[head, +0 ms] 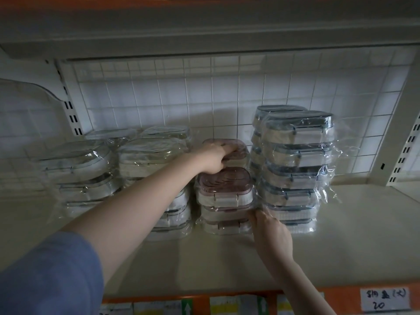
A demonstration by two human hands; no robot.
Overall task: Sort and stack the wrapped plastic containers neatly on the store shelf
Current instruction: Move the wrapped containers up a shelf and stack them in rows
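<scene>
I'm midway through the sorting, squaring up the pink-lidded boxes in the middle of the shelf [341,246].

Largest first: the dark-lidded stack [293,169] stands just right of both my hands, the front column about six high, with a second column behind it that I can't count. Left of my left arm sit the clear-lidded stacks [95,176], at least three columns, roughly three boxes each; the wrap blurs the edges too much for a firm number.

Between them is the front pink stack [223,201], three boxes high, directly under my left hand. Behind it is the rear pink box [236,151]; I see one lid and cannot tell what lies beneath.

My left hand [213,159] is curled over the near edge of that rear box, gripping it. My right hand [271,233] pinches the wrap at the front stack's lower right corner.

Next, I judge, the rear box needs settling squarely while I steady the front stack; the slick wrap could let it slide.
</scene>
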